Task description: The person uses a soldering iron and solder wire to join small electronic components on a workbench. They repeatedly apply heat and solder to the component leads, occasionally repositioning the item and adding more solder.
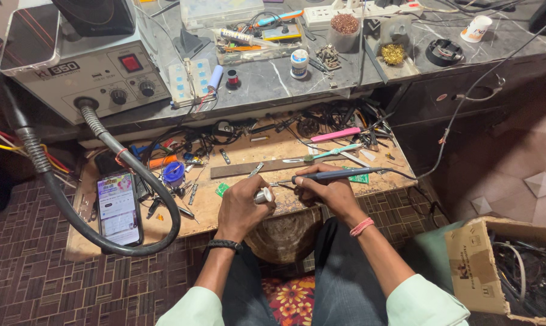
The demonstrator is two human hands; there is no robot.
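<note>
right hand (327, 192) pinches the light, stiff soldering iron (330, 175) pen-style by its dark grip, left hand (243, 205) closed round a small, smooth silvery part (263, 195), both above the wooden counter (237, 208).

The person wears a pale mint-green shirt, its sleeves pushed back so the loose folded cuffs bunch near the elbows. Around the wrist of the left hand (241, 208) sits a black woven band, narrow and snug. Around the wrist of the right hand (324, 192) is a pink thread bracelet, wound in a few thin strands. The legs are covered in dark blue-grey denim trousers, faded slightly along the thighs.
</note>
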